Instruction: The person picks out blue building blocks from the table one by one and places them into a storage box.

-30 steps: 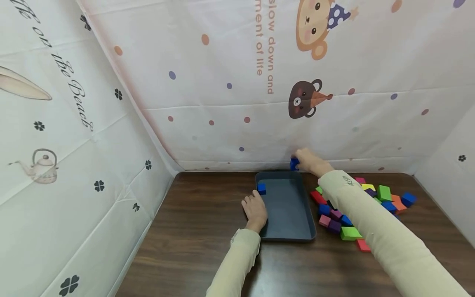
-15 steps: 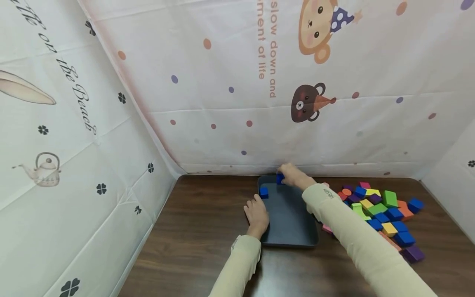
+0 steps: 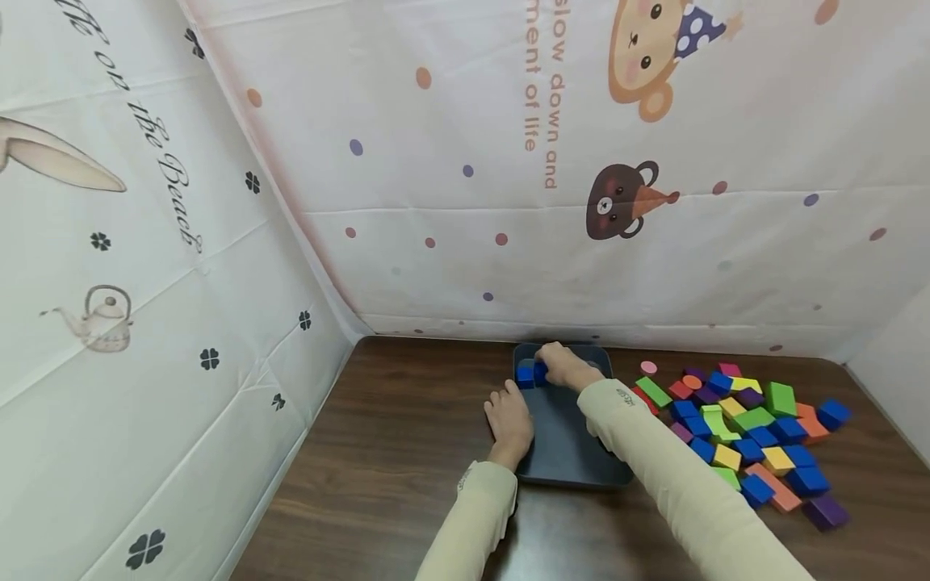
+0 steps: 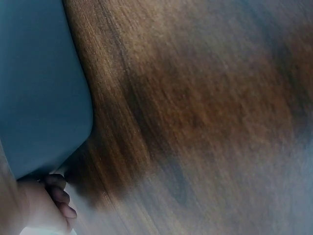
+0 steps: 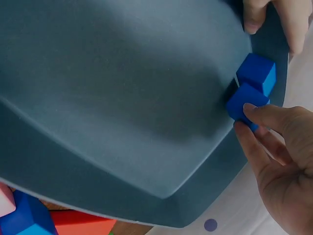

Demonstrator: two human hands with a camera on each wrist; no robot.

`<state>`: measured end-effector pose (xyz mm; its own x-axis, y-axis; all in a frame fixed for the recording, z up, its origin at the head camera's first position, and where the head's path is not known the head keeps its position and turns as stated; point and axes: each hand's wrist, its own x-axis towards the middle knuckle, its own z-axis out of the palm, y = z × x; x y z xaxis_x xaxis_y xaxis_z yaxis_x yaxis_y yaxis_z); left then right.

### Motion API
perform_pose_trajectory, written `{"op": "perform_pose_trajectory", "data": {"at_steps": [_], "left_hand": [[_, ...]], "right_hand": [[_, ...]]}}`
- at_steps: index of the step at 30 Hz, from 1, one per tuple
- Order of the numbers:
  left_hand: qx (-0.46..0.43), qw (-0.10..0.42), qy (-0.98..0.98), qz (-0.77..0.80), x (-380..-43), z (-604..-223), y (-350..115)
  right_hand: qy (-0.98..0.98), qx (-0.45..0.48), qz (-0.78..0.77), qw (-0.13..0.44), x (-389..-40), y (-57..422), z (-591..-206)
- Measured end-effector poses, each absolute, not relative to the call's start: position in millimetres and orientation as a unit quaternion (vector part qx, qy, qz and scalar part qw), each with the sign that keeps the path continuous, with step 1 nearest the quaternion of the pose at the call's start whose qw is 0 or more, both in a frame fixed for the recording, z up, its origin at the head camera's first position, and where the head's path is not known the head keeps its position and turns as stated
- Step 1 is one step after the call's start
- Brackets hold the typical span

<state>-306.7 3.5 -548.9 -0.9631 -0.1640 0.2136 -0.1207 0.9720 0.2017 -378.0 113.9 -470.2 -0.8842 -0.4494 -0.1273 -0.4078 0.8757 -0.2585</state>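
Observation:
My right hand (image 3: 567,368) pinches a blue cube (image 5: 246,102) between thumb and fingertips, inside the far left part of a dark grey tray (image 3: 570,444). In the right wrist view this cube is up against a second blue cube (image 5: 257,71), which sits by the tray's left wall. My left hand (image 3: 509,420) grips the tray's left rim, with the thumb inside and fingers outside. Its curled fingers show beside the tray wall in the left wrist view (image 4: 59,198).
Right of the tray lies a loose spread of coloured blocks, among them a green block (image 3: 781,399), a purple block (image 3: 825,512) and a yellow block (image 3: 777,461). A printed cloth (image 3: 436,274) hangs along the wooden table's (image 3: 378,452) back edge.
My right hand has carried its blue cube from behind the tray's far rim leftward and down into the tray, beside the other cube. My left hand stays on the rim.

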Motion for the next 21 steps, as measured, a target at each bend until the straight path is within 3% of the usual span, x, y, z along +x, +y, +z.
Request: {"op": "perform_pose_trajectory", "data": {"at_steps": [11, 21], "left_hand": [[0.076, 0.120, -0.985, -0.101, -306, -552, 7], [0.090, 0.118, -0.980, -0.134, -300, -540, -13]], "right_hand": [[0.961, -0.240, -0.116, 0.069, -377, 126, -472], [0.968, -0.221, -0.103, 0.067, -381, 178, -428]]}}
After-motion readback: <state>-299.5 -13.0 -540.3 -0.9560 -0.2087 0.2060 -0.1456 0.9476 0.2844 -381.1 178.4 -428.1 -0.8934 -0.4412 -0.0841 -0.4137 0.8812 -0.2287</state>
